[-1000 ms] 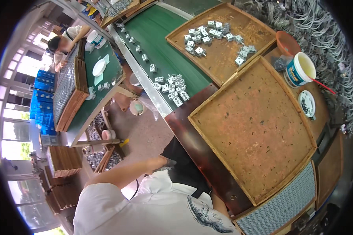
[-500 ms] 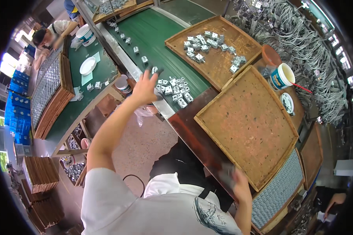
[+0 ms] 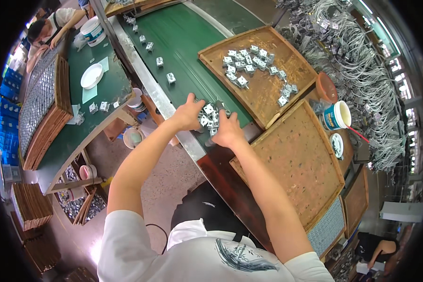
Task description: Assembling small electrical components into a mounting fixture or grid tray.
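Green belt: the conveyor (image 3: 183, 51) slopes lengthwise from far left to near right.
Wooden trays: one shallow tray (image 3: 258, 91) holds metal parts (image 3: 249, 61) just right of the belt; another (image 3: 291, 155) lies to its near right.
Dark red board: the board (image 3: 230, 174) adjoins the belt's near end.
Left hand: the bare hand (image 3: 187, 116) curves over the pile from the belt's left side, fingers parted.
Right hand: the hand (image 3: 229, 131) reaches in from the belt's near right, fingers apart; whether either hand pinches a part, I cannot tell.
Metal pile: blocky parts (image 3: 208, 109) lie between both hands on the belt's near end, long axes pointing mixed ways.
Loose parts: a row (image 3: 171, 78) follows the belt's length.
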Motion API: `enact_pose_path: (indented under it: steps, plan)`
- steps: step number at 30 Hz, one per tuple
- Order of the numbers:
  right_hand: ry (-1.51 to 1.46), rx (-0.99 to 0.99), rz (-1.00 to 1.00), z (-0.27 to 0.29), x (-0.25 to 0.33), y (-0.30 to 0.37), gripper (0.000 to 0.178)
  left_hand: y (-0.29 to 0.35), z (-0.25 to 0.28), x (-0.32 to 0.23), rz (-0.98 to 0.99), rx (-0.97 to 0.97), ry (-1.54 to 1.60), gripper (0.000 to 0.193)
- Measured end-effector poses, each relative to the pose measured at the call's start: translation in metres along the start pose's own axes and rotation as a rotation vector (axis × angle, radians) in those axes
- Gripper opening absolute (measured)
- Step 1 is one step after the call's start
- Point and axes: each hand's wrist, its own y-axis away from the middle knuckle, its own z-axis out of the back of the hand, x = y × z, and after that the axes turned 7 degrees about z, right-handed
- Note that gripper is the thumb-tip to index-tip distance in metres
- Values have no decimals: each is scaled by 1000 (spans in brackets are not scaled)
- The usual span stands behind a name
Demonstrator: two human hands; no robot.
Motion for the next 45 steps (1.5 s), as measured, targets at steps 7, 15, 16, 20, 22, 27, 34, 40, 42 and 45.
enact_pose_path:
  steps: [7, 15, 16, 20, 22, 27, 34, 40, 42, 45]
  plan:
    - [-241, -157, 137, 0, -29, -16, 82, -15, -6, -6, -17, 80, 218, 83]
    - [-302, -400, 211, 52, -63, 44, 77, 7, 1, -79, -369, 30, 464, 66]
    - [-253, -451, 258, 61, -71, 63, 78, 12, -8, -96, -403, 44, 502, 63]
    - [-277, -533, 148, 79, -131, 146, 81, 38, -58, -185, -508, 91, 646, 44]
    - [-439, -553, -83, 72, -176, 185, 81, 50, -79, -236, -414, 254, 581, 53]
    - [-689, -694, -249, 69, -242, 253, 82, 63, -119, -286, -615, 413, 606, 73]
    - [274, -817, -432, 87, -210, 233, 64, -1, -34, -150, -498, -501, 160, 47]
    - [-142, -412, 368, 49, -72, 87, 64, -60, 38, 14, 143, -668, -266, 77]
    - [21, -310, 282, 27, -48, 49, 73, -74, 46, 41, 197, -658, -208, 73]
    - [49, -254, 252, 8, -17, 1, 63, -92, 40, 84, 176, -588, -63, 55]
